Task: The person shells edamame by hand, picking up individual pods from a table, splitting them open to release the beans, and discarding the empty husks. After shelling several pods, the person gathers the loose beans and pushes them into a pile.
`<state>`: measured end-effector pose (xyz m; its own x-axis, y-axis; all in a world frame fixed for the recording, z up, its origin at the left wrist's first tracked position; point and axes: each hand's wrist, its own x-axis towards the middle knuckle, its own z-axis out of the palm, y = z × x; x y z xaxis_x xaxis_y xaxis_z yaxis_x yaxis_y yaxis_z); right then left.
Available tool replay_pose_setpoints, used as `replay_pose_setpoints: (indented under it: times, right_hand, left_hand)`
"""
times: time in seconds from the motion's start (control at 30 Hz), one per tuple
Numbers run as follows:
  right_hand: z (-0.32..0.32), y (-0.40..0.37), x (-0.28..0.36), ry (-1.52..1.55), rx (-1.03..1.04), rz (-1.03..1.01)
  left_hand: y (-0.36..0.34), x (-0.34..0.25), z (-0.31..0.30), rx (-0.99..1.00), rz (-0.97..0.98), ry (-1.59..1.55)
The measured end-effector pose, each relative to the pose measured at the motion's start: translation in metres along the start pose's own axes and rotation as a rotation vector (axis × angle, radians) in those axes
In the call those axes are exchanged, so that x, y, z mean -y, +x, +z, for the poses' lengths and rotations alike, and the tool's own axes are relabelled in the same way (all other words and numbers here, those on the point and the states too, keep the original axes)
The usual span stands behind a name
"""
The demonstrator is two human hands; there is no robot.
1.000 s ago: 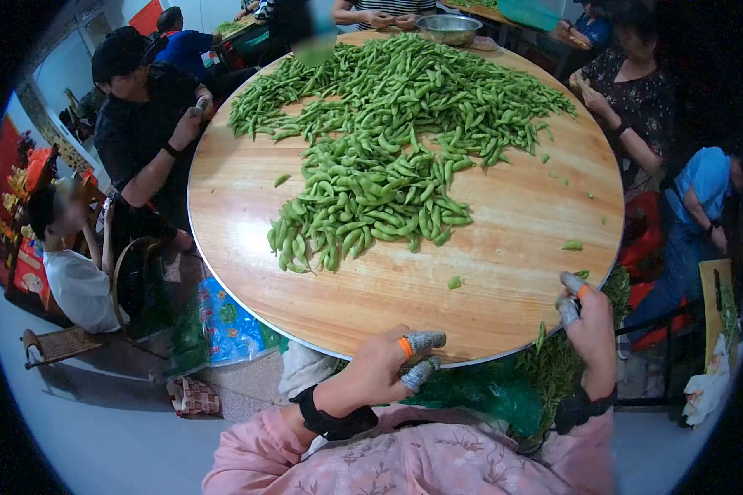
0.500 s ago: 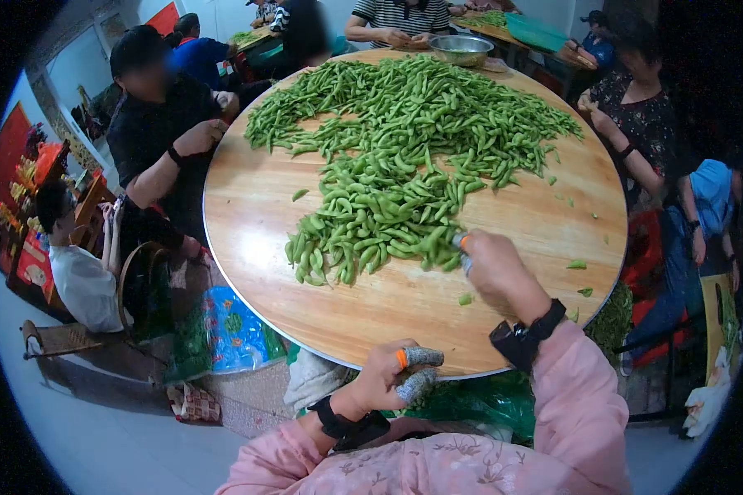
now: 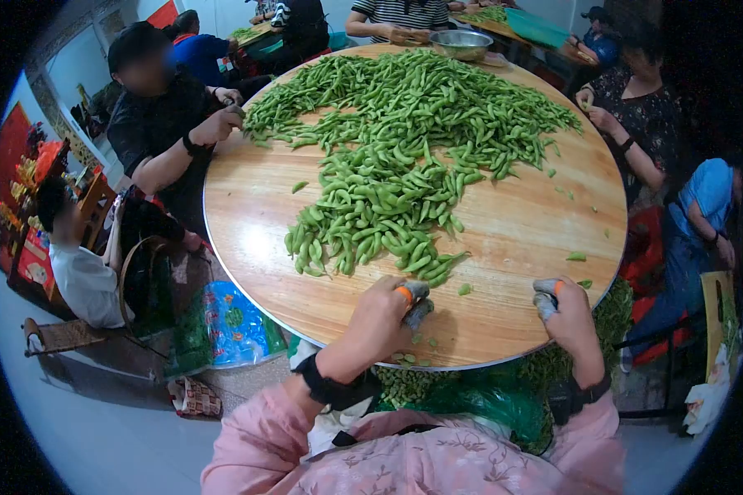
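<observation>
Many green edamame pods (image 3: pixel 376 219) lie heaped on a round wooden table (image 3: pixel 260 256). My left hand (image 3: pixel 388 309) is over the near part of the table, just in front of the heap's tip. Its thumb and finger, in grey finger covers, are pinched together; whatever they hold is hidden. A few loose green beans (image 3: pixel 409 359) lie below it near the rim. Close to the table's right front edge is my right hand (image 3: pixel 568 318), also with grey-covered fingertips and curled fingers. I cannot make out anything in them.
Below the front rim are shelled beans (image 3: pixel 409 384) on green plastic (image 3: pixel 487 404), and a pile of empty-looking pods (image 3: pixel 607 326) to the right. A metal bowl (image 3: pixel 461 45) stands at the far edge. Other people sit around the table, their hands at the far and side edges.
My right hand has left the near edge of the heap and moved right and toward me. My left hand has risen from the rim to over the table. Loose beans now show beside it.
</observation>
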<state>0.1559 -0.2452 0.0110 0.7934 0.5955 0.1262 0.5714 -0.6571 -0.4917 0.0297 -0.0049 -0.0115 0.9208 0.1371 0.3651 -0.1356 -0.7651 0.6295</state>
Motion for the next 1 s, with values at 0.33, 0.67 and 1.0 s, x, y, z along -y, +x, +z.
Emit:
replay_pose_setpoints:
  times: [0.33,0.67,1.0]
  right_hand:
    - [0.038,-0.036,0.029,0.705,-0.027,0.148]
    - [0.055,-0.024,0.047,0.850,0.031,0.129]
    - [0.063,-0.030,0.043,0.924,0.007,0.100]
  left_hand:
    - [0.043,0.004,0.020,0.240,0.085,0.441]
    - [0.025,0.002,0.024,0.163,0.096,0.366]
    - [0.030,0.001,0.023,0.186,0.191,0.395]
